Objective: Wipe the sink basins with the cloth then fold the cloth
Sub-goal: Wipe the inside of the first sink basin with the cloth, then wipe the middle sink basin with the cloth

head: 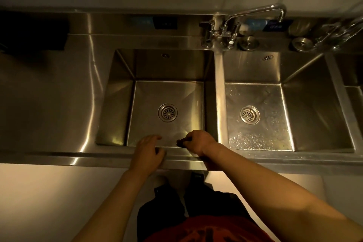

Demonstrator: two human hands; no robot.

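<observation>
My right hand point(198, 141) is curled round something small and dark at the near wall of the dry, square stainless-steel left basin point(121, 92); I take it for the cloth point(181, 142), bunched tight, though little of it shows. My left hand point(148, 150) lies open, fingers relaxed, on the sink's steel front rim point(78, 158) just beside it. I judge I'm at the fold, or just finishing the wipe. The right-hand steel basin point(306, 104) has water beads on its floor, so next I should either wipe that or spread the cloth flat with both hands
</observation>
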